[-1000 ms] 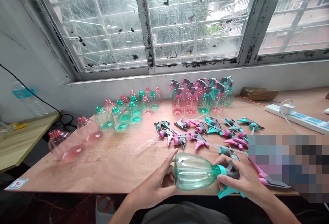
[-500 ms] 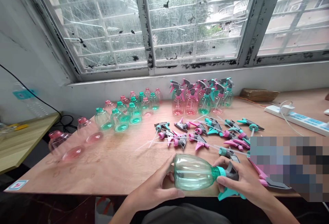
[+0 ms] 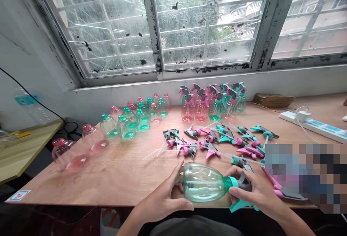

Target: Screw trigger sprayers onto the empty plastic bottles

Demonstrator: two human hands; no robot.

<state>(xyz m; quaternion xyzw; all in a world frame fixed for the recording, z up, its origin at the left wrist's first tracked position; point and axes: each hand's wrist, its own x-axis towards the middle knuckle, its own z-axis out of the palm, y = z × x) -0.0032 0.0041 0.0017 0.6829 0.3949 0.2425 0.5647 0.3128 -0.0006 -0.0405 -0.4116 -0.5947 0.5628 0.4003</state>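
Note:
A clear green spray bottle (image 3: pixel 204 182) lies sideways in the air above the table's front edge, its base to the left. Around that base curves my left hand (image 3: pixel 165 196), thumb below and fingers at the far side. My right hand (image 3: pixel 251 192) grips the grey and teal spray head (image 3: pixel 233 184) at the bottle's neck. The teal collar sits against the neck, and a thin tube runs inside the bottle. Beyond my hands lie several loose spray heads (image 3: pixel 208 145) in pink, teal and grey, their tubes pointing various ways.
Several open pink and green bottles (image 3: pixel 128 125) stand at the left. Bottles with spray heads (image 3: pixel 202 111) stand together by the window wall. At the right are a white power strip (image 3: pixel 311 122) and a brown block (image 3: pixel 273 100). A blurred patch covers the right edge.
Both hands keep their hold on the spray bottle. The bottle has barely shifted, perhaps turned slightly; everything else stays in place.

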